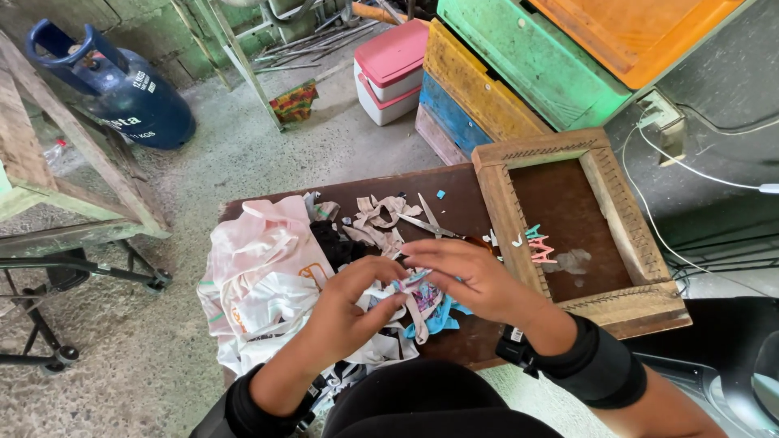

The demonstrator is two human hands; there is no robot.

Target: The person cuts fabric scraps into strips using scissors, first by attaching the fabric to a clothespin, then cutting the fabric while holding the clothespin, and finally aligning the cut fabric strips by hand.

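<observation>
My left hand and my right hand meet over a small brown table, both pinching a patterned scrap of fabric between the fingertips. Blue and pink cloth pieces lie beneath the hands. A pair of scissors rests just beyond my right hand, among beige cloth offcuts. To the right a wooden frame lies flat on the table with small pink and teal cut shapes inside it. A dark scrap sits beside my left hand.
A heap of white and pink plastic bags covers the table's left end. A blue gas cylinder stands at far left, near a wooden stand. Painted wooden boxes, a pink-lidded cooler and a wall socket stand behind.
</observation>
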